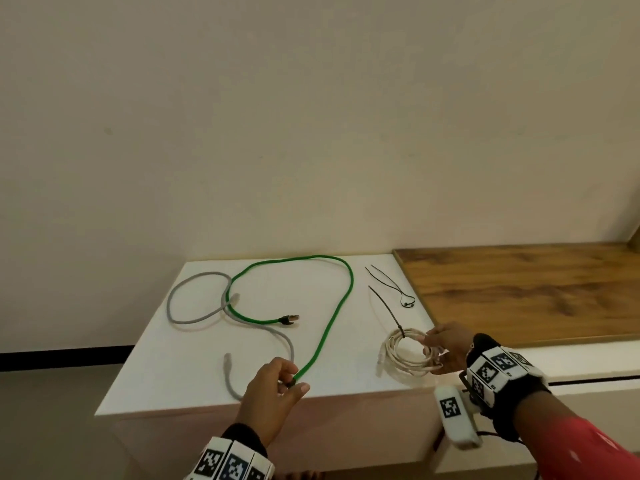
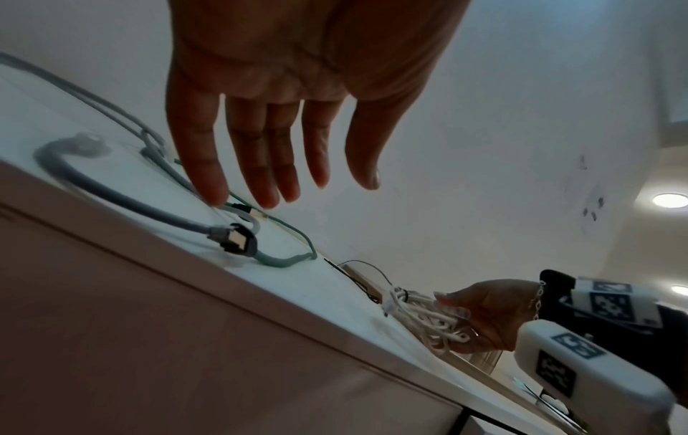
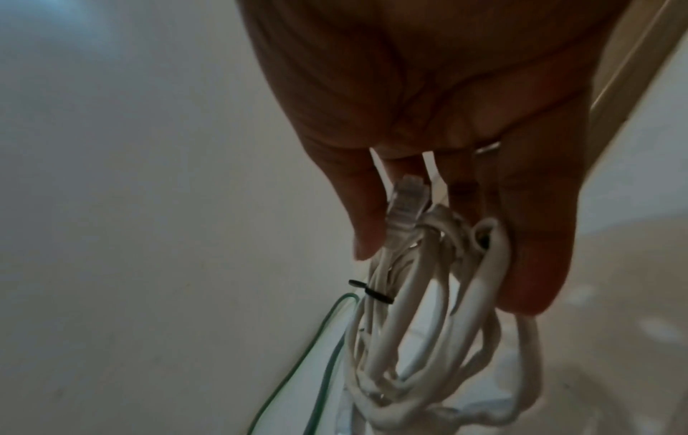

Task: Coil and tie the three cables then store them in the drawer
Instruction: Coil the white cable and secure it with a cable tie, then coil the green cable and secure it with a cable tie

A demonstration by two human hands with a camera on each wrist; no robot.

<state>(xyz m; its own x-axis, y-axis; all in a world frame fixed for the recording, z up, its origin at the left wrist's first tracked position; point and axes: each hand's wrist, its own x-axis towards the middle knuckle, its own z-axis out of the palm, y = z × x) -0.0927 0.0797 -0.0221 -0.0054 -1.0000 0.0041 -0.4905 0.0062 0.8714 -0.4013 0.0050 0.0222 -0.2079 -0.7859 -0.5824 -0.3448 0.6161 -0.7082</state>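
The green cable [image 1: 347, 289] lies in a wide loop on the white cabinet top [image 1: 346, 379]. My left hand [image 1: 292, 377] hovers over its near black plug [image 2: 238, 242] with straight fingers [image 2: 212, 188] and holds nothing. A grey cable [image 1: 194, 320] lies loose at the left and crosses the green one. My right hand [image 1: 433, 351] grips the right side of the white coiled cable [image 1: 405, 355], thumb and fingers around its strands [image 3: 420, 294]. A black zip tie [image 3: 372, 295] binds that coil, its long tail [image 1: 384, 306] pointing back.
Two loose black zip ties [image 1: 388, 282] lie behind the coil near the cabinet's right edge. A wooden surface [image 1: 519, 292] adjoins the cabinet on the right. A plain wall stands behind, and the floor drops off to the left.
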